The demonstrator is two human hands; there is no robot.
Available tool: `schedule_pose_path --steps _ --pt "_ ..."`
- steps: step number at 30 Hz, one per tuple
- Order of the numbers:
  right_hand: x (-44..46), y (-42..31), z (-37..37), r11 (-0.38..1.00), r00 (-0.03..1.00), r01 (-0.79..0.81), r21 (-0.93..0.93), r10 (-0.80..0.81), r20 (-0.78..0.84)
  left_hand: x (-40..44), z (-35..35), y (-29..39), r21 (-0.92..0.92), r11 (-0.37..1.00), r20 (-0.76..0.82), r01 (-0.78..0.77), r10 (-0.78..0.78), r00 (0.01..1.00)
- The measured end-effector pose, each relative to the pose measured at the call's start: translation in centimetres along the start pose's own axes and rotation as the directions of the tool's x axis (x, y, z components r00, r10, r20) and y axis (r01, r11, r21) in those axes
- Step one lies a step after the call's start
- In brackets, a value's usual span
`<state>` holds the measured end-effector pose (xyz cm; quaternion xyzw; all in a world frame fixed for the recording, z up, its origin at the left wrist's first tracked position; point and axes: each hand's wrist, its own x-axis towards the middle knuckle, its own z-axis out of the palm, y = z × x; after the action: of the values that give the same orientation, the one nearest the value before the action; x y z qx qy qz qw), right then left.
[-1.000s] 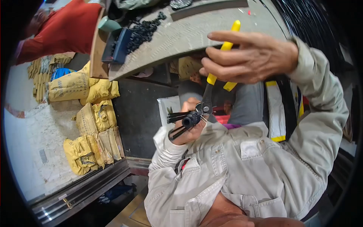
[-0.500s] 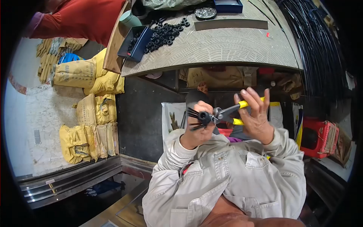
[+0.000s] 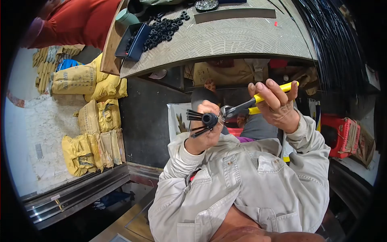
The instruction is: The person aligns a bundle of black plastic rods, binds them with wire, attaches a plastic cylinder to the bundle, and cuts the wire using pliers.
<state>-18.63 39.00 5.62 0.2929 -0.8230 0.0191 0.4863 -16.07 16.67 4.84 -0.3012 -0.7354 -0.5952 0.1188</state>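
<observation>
In front of my chest, my left hand [image 3: 213, 136] is closed around a bundle of black rods set about a round black hub [image 3: 209, 119]. The hub has a hole in its middle, and the rod ends point to the left. My right hand [image 3: 279, 108] has its fingers round the yellow handles of a pair of pliers [image 3: 244, 107]. The pliers' metal head is right beside the hub, at a thin wire by my left fingers. Whether the jaws grip that wire is too small to tell.
On the worktable [image 3: 225, 40] lie a heap of small black rings [image 3: 163, 34], a blue bin [image 3: 135, 43] and a dark flat strip [image 3: 236, 15]. Long black rods [image 3: 330, 52] hang at the right. Yellow sacks [image 3: 76, 78] stand at the left, near a person in red [image 3: 80, 24].
The pliers and my right hand have moved up and right, and the handles are now tilted more. My left hand has shifted slightly left with the hub. The whole view has shifted a little.
</observation>
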Motion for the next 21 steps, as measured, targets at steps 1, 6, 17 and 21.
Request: schedule_pose_path --steps 1,6,17,21 --pt "0.3 0.4 -0.2 0.999 1.0 0.028 -0.041 -0.028 -0.001 0.2 0.1 0.0 0.001 1.0 0.019 -0.016 0.016 1.0" --pt "0.2 0.9 -0.5 0.991 0.995 0.104 -0.086 -0.103 0.008 0.5 0.8 0.2 -0.095 0.995 0.0 0.034 -0.035 0.999" --pt "-1.2 -2.9 -0.8 0.992 0.986 -0.116 0.058 0.108 0.127 0.3 0.4 -0.6 0.038 0.999 -0.048 -0.027 0.029 0.998" --pt "-1.5 -3.4 -0.8 0.988 0.982 -0.15 0.044 0.144 0.118 0.1 0.4 -0.5 0.035 0.999 -0.056 -0.028 0.03 0.998"
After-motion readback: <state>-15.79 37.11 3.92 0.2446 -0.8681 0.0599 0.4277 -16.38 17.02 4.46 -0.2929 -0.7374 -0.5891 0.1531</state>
